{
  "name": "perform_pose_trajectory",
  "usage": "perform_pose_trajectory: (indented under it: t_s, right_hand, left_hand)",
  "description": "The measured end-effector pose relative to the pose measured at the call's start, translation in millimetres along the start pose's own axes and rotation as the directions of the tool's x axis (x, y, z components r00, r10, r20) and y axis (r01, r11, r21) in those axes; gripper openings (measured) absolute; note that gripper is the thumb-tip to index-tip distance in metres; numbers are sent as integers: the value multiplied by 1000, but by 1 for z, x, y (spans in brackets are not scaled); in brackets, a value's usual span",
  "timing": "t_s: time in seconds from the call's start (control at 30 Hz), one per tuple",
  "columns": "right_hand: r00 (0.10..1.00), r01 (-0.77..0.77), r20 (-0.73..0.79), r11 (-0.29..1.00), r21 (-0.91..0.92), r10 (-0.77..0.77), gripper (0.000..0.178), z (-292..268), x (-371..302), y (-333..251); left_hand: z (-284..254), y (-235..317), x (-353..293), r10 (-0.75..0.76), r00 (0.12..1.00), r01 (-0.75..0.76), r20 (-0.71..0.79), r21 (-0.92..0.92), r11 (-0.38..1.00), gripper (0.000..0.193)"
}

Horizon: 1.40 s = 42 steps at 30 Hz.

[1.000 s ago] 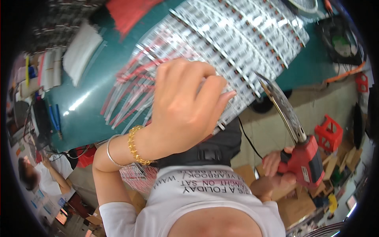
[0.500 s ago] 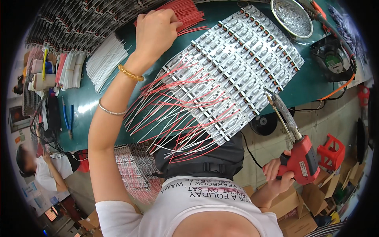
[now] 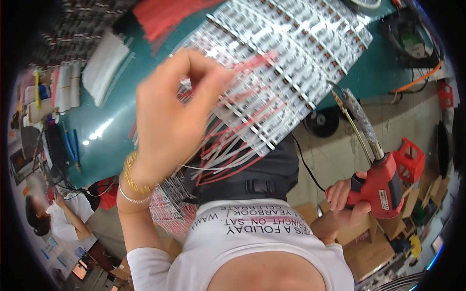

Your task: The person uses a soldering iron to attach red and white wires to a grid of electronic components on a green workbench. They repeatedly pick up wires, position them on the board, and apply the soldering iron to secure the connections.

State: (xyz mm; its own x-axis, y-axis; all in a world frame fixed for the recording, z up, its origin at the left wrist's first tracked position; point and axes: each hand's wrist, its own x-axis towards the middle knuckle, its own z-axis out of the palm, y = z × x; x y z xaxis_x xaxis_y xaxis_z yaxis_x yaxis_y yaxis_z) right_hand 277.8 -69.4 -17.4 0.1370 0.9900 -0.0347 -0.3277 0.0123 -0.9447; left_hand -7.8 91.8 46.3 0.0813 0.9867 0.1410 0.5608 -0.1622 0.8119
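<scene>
My left hand (image 3: 167, 109), blurred by motion, pinches thumb and forefinger together over a panel of small silvery circuit boards (image 3: 291, 36). From its fingertips stick out smeared red wires (image 3: 259, 60); how many I cannot tell. Red and white wires (image 3: 225, 157) hang off the panel's near edge, partly hidden by this hand. Wrapped round the handle of a red soldering gun (image 3: 381, 186) is my right hand (image 3: 347, 196). The gun's long metal tip and thin brass feed tube point up toward the panel's right edge, the tip close to it.
A pile of red wires (image 3: 162, 19) lies at the back, a bundle of white wires (image 3: 102, 68) left of it. Blue-handled tweezers or pliers (image 3: 71, 145) lie at the left. A small black fan (image 3: 410, 46) stands at the right, with a red stool (image 3: 409, 160) below.
My left hand has come from the red wire pile toward me, over the panel, with red wires in its fingers. The soldering gun has shifted slightly right. The view has shifted.
</scene>
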Motion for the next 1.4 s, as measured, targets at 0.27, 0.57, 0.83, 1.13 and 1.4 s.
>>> perform_pose_trajectory:
  t_s: [0.27,0.57,0.83,1.13,1.4]
  right_hand:
    - [997,-72,-2,991,-116,72,100,-8,-23,-9]
    - [972,-34,236,997,63,18,92,-53,-42,12]
    - [988,-46,144,999,-17,48,88,-35,-32,1]
    - [994,-40,98,998,-37,44,86,-15,-22,-11]
    - [998,-46,49,999,-19,47,85,-14,-24,-15]
  left_hand:
    - [54,10,-57,211,976,-217,49,214,952,14]
    - [59,7,-56,241,970,-241,30,259,935,15]
    - [66,5,-59,274,961,-268,22,296,917,15]
    - [66,3,-59,291,957,-282,13,296,913,15]
    - [45,15,-53,306,949,-314,69,152,937,12]
